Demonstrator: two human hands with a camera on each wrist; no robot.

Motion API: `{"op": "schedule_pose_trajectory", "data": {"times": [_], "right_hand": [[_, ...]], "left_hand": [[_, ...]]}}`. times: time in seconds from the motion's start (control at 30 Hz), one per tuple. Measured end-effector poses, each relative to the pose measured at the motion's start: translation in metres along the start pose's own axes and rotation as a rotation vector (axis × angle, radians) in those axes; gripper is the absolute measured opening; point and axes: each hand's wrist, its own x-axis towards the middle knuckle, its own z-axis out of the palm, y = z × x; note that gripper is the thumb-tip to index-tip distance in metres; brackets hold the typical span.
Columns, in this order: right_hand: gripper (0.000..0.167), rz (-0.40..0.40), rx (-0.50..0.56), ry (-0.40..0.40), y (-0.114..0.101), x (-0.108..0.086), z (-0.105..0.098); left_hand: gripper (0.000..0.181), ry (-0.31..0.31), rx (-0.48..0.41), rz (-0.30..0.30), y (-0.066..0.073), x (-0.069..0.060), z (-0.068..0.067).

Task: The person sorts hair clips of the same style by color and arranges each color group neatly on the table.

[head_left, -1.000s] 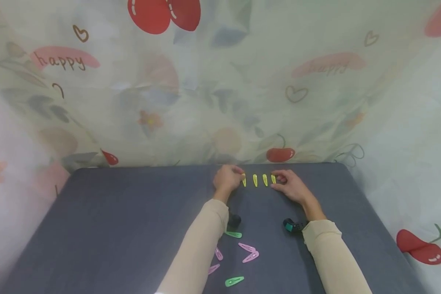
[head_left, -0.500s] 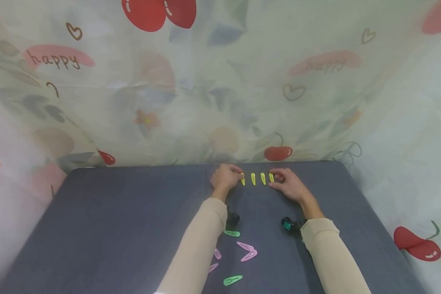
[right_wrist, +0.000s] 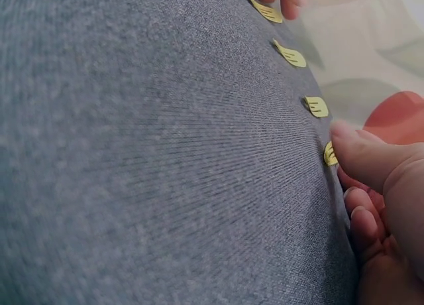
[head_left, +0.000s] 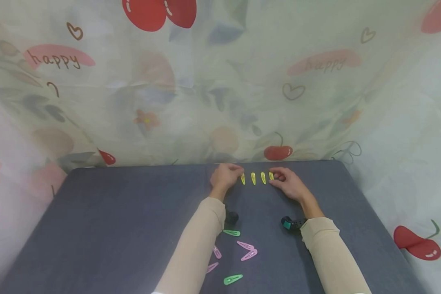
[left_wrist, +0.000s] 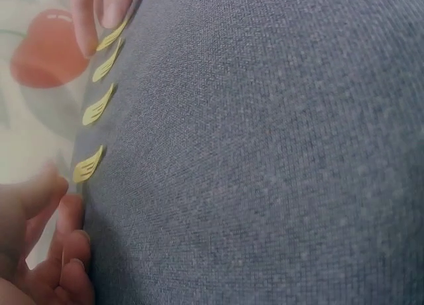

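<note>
Several yellow snap hair clips [head_left: 253, 178] lie in a row near the far edge of the dark grey table, their narrow ends toward me. At the leftmost yellow clip [left_wrist: 89, 164], my left hand [head_left: 225, 178] has its fingertips beside the wide end; whether they touch it I cannot tell. My right hand [head_left: 291, 184] holds the rightmost yellow clip [right_wrist: 330, 153] between thumb and finger, one near each end. In the right wrist view, the thumb hides part of that clip. Two yellow clips stand apart between the hands, untouched.
Pink hair clips [head_left: 249, 255] and green hair clips [head_left: 233, 279] lie scattered nearer me, some partly behind the left sleeve [head_left: 196, 241]. A patterned curtain [head_left: 191, 102] hangs right behind the table's [head_left: 125, 220] far edge.
The view has shifted slightly since a second ago. Both hands stay at the two ends of the yellow row, with only tiny finger movements, and the clips keep their places.
</note>
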Motion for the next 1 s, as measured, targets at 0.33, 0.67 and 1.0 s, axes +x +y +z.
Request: {"op": "schedule_pose_trajectory", "data": {"times": [0.33, 0.67, 1.0], "right_hand": [[0.044, 0.031, 0.025, 0.024, -0.003, 0.001, 0.004], [0.062, 0.045, -0.07, 0.069, -0.017, -0.009, -0.001], [0.079, -0.031, -0.289, 0.084, -0.046, -0.037, 0.003]], "left_hand": [[0.04, -0.1, -0.174, 0.08, -0.01, -0.005, -0.014], [0.05, -0.134, -0.053, 0.299, -0.019, -0.005, -0.027], [0.067, -0.159, 0.256, 0.44, -0.029, -0.027, -0.052]]}}
